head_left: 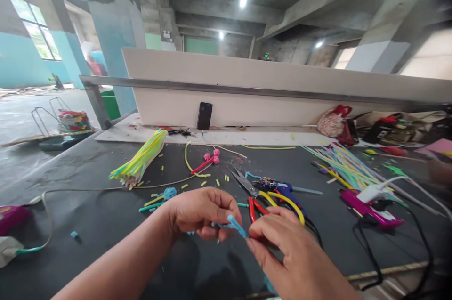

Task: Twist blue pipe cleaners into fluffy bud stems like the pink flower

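A light-blue pipe cleaner (237,226) is stretched between my two hands low in the middle of the view. My left hand (205,210) pinches its left part, with the fingers curled round it. Thumb and forefinger of my right hand (282,243) close on its other end. Just beyond my right hand lie scissors (245,182) with yellow handles, red-handled pliers (257,208) and a blue glue gun (287,191). Left of my left hand rests a small blue pipe-cleaner ball (170,193) beside green and yellow pieces.
A bundle of yellow and green pipe cleaners (144,156) lies at left, more pastel ones (348,168) at right. Pink pipe-cleaner balls (212,156) sit in the middle. A phone (205,116) leans on the back board. Purple power strip (370,208) and cables lie right; a cord crosses left.
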Motion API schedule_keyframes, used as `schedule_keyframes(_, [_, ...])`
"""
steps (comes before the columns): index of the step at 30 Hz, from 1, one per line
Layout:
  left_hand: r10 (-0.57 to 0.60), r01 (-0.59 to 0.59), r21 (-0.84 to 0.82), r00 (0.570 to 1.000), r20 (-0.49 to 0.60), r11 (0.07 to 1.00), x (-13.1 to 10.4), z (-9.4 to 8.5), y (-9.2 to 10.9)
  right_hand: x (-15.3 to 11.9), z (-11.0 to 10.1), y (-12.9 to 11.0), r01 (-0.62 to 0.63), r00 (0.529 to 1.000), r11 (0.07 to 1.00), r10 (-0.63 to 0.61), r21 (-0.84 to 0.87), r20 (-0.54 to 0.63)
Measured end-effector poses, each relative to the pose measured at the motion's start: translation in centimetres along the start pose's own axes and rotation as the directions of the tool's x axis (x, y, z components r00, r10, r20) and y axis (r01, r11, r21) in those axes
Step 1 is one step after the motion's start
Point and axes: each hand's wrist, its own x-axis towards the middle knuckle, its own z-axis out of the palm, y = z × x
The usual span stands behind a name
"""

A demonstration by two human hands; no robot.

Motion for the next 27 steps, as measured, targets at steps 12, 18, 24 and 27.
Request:
schedule_keyframes(12, [0.107, -0.081, 0.176, 0.984, -0.141, 0.981, 0.3, 1.0, -0.2, 0.7, 0.3, 0.1, -0.626, 0.776, 0.466, 0.298, 0.625, 0.555])
schedule_keyframes(18, [0.194, -0.140, 0.202, 0.942, -0.275, 0.969, 0.7, 1.4, -0.4, 0.5, 1.3, 0.4, -0.692, 0.721, 0.330, 0.366, 0.642, 0.589])
schedule_keyframes(24, [0.187, -0.062, 0.339, 0.917, -0.352, 0.939, 1.0, 2.0, -0.2, 0.7, 1.3, 0.1, -0.583, 0.810, 0.527, 0.435, 0.619, 0.393])
schedule_keyframes(27, [0.157, 0.013, 0.400, 0.908, -0.388, 0.917, 1.0, 2.3, 0.0, 0.8, 1.3, 0.2, -0.506, 0.862, 0.741, 0.444, 0.441, 0.243])
